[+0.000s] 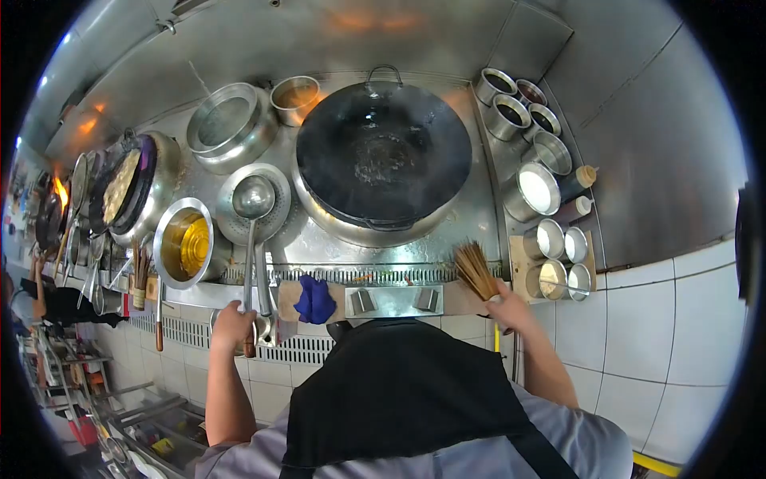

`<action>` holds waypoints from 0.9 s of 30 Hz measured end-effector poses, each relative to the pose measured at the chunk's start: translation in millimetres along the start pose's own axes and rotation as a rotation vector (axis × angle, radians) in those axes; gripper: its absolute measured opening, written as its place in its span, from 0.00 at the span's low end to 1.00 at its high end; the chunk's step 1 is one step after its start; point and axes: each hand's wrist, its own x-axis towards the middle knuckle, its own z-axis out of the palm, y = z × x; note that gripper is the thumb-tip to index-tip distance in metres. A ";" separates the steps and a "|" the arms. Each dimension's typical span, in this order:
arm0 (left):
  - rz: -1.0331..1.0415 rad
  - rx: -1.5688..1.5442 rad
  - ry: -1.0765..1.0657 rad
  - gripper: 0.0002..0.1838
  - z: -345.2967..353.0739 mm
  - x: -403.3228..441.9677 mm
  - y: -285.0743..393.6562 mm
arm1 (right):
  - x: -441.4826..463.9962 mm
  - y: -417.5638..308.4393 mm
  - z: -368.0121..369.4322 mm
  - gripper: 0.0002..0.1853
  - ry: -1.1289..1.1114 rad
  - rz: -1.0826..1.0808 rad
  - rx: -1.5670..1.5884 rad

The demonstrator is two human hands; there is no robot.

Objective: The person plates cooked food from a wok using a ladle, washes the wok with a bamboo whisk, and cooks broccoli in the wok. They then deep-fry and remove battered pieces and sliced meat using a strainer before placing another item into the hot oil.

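Note:
A large black wok (383, 156) sits on the burner, with a little liquid at its bottom. My right hand (511, 307) is closed around the base of a bamboo brush (476, 270), whose bristles point up and left. At the ends of the long handles of a ladle (254, 197) and a perforated strainer (278, 180) is my left hand (234, 325); its fingers are closed, but which handle they hold is hard to make out. The strainer lies beneath the ladle's bowl. A purple cloth (315, 299) rests on the front ledge between my hands.
A metal bowl of yellow oil (185, 243) stands at the left, below a stacked metal pot (227, 124). Metal containers (538, 188) and squeeze bottles (576, 209) line the right side. Farther left are another wok (124, 188), a flame and a person (68, 303).

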 end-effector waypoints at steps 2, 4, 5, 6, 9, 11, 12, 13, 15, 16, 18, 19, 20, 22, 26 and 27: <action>0.080 0.060 0.144 0.30 -6.1 -4.6 20.5 | -5.1 -9.9 -39.5 0.31 0.153 -0.043 0.156; 0.217 -0.135 0.246 0.26 -3.6 -4.9 57.3 | -23.1 -61.3 -105.0 0.34 0.102 -0.069 0.286; 0.290 -0.428 0.226 0.22 5.0 -4.5 79.3 | -27.6 -84.4 -130.4 0.32 0.033 -0.111 0.443; 0.359 -0.442 0.224 0.21 16.2 0.2 103.5 | -24.8 -103.3 -146.4 0.30 -0.041 -0.148 0.600; 0.861 -0.396 0.267 0.21 28.3 -30.2 203.9 | 5.5 -170.7 -157.2 0.23 0.359 -0.557 -0.229; 1.086 -0.231 0.312 0.22 54.7 -20.2 237.8 | 20.2 -228.8 -138.4 0.23 0.375 -0.546 -0.653; 1.066 -0.120 0.320 0.23 68.3 -18.2 247.9 | 38.2 -247.7 -122.7 0.21 0.271 -0.673 -0.739; 1.044 -0.008 0.322 0.23 77.3 -16.9 253.3 | 65.9 -260.1 -99.4 0.19 0.164 -0.795 -0.823; 0.997 0.007 0.272 0.24 75.6 -15.5 258.7 | 154.3 -285.1 -51.4 0.15 0.304 -1.020 -0.740; 0.971 0.014 0.210 0.24 76.7 -16.8 260.2 | 214.5 -303.3 -37.2 0.13 0.381 -0.845 -0.628; 0.972 -0.017 0.253 0.25 82.0 -19.2 261.0 | 247.2 -326.0 -21.5 0.11 0.478 -0.685 -0.520; 0.991 -0.034 0.297 0.26 80.6 -18.1 257.4 | 233.1 -335.9 -15.4 0.10 0.511 -0.698 -0.510; 0.985 -0.034 0.294 0.26 82.4 -20.0 254.7 | 206.9 -331.9 -13.8 0.10 0.430 -0.804 -0.567; 1.016 -0.018 0.370 0.25 82.1 -18.2 254.7 | 131.7 -318.5 -34.7 0.09 0.210 -0.929 -0.797; 0.996 0.061 0.263 0.26 76.3 -19.4 257.1 | 168.7 -309.1 -53.4 0.11 0.181 -0.709 -1.076; 1.013 0.067 0.276 0.26 74.8 -15.2 258.9 | 217.6 -315.3 -55.2 0.10 0.310 -0.592 -1.007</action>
